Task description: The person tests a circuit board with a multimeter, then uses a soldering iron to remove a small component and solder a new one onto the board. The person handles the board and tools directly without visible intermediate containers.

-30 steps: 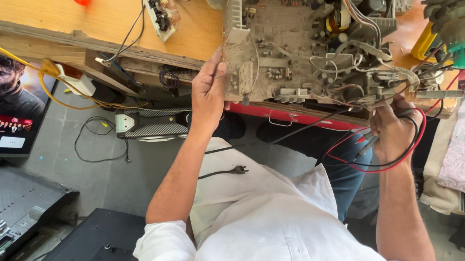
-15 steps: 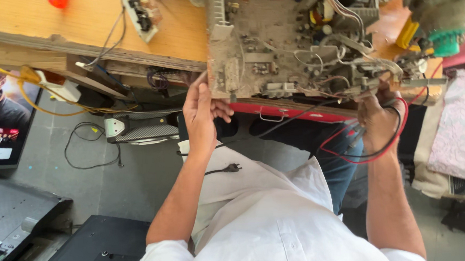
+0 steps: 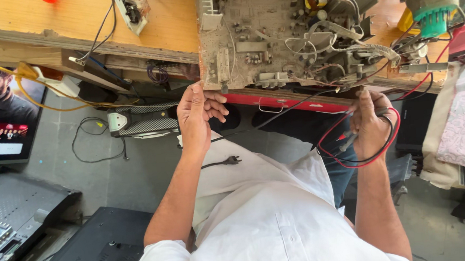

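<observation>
The dusty grey circuit board [image 3: 286, 34] lies on the wooden tabletop [image 3: 34, 19] with its long axis across, its near-left corner pinched by the left hand [image 3: 196, 116], while the right hand [image 3: 371, 129], below its near-right edge, is closed around red and black probe leads [image 3: 353, 138].

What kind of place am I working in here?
Most likely an electronics repair shop. A dusty circuit board lies on a wooden bench, the right hand holds red and black test leads, and opened devices sit on the floor.
</observation>
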Motion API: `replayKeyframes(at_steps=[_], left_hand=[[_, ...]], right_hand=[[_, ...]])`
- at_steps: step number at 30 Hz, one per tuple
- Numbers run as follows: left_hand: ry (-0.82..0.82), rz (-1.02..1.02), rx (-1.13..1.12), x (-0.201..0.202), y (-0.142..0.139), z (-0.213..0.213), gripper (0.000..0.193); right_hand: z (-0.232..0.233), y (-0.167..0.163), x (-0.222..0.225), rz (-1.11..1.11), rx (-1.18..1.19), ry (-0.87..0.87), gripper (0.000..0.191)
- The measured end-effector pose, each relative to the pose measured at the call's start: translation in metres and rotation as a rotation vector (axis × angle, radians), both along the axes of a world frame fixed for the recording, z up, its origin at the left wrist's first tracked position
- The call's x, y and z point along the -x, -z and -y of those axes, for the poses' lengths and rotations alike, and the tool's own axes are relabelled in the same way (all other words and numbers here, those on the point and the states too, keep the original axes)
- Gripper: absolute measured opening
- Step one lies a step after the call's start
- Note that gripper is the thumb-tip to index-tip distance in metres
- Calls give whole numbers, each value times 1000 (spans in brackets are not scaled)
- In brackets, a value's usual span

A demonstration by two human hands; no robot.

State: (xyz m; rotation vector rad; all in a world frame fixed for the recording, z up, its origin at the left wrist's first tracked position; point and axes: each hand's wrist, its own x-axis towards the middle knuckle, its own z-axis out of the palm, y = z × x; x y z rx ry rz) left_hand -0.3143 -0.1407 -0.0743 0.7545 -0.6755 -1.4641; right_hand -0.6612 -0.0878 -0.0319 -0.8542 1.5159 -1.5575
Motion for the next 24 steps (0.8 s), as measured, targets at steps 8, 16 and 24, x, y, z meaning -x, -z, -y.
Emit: replayKeyframes(at_steps=[8, 16, 24], left_hand=[[-50, 71, -10, -7, -6, -1, 36], [-61, 93, -1, -6, -10, -4, 36], [-62, 55, -26, -8, -11, -5, 37]], right_hand=[[3, 14, -5, 29, -62, -56, 23], [-9, 29, -34, 297, -142, -243, 19], [-4, 33, -56, 734, -80, -389, 17]])
